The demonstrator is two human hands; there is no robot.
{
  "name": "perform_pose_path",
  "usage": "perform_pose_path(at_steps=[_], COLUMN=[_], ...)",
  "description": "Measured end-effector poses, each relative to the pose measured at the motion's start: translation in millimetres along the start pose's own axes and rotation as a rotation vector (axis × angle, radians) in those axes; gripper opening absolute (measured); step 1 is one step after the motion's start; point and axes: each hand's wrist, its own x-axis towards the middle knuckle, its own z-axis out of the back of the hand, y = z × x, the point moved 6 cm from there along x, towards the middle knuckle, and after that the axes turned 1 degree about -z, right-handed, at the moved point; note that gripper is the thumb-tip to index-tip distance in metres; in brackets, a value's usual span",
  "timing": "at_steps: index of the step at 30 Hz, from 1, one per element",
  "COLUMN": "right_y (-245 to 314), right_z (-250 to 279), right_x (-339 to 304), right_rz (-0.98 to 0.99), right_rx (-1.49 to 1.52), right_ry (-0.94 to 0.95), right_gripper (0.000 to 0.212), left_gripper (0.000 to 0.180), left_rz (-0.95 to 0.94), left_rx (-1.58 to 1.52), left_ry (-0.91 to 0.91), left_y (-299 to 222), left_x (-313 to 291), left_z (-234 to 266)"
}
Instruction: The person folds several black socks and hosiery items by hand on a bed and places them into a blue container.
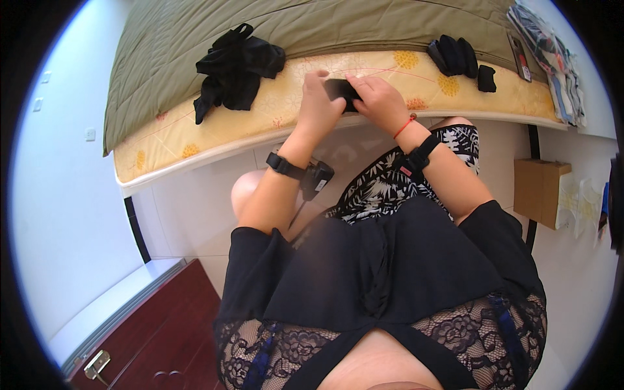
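Over the bed's near edge, my left hand (316, 104) and my right hand (382, 103) hold a small folded black cloth (340, 87) between them. My left thumb presses its lower side, and my right fingers grip its right end. Whether it is a sock or another garment does not show. To the left, a loose heap of black clothing (239, 65) lies partly on the green quilt and partly on the yellow mattress. Several folded black bundles (452, 56) stand side by side at the right, with a small square black bundle (486, 78) beside them.
The green quilt (364, 26) covers the far part of the flowered yellow mattress (175, 140). A dark flat phone-like object (519, 57) and stacked clothes (549, 58) lie at the right end. A cardboard box (538, 192) stands at right; a dark red door (156, 331) is lower left.
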Motion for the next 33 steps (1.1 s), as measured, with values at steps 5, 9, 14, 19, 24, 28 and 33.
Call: perform_pose_path(at_steps=[5,9,14,19,24,28,33], right_y=[-4.6,-4.3,-12.3,-18.8,-1.4,-3.7,-1.8], right_z=[14.7,19.6,18.4,18.9,14.6,14.1,30.9], right_x=[5.9,10.9,8.8,7.9,1.5,-2.6,-5.5], right_rz=[-0.106,-0.09,-0.174,-0.111,-0.024,-0.068,-0.262], right_rx=[0.07,0.082,0.205,0.193,0.325,0.456,0.617], right_ry=[-0.127,-0.174,-0.178,-0.146,-0.087,-0.021,0.162], right_gripper=[0.052,0.053,0.05,0.05,0.044,0.041,0.029], left_gripper=[0.04,0.018,0.015,0.023,0.02,0.023,0.029], left_rz=[0.585,0.601,0.462,0.645,0.366,0.206,0.556], left_rx=[-0.633,-0.986,-1.255,-1.592,-1.768,-1.024,-1.112], left_ry=[0.079,0.122,0.012,0.086,0.462,0.274,0.182], left_y=[8.7,5.4,4.1,-2.8,-6.3,2.4,-26.5], left_x=[7.1,6.5,13.8,6.8,3.7,8.4,-9.8], left_z=[-4.3,-17.8,-16.2,-29.4,-33.5,-27.7,-22.3])
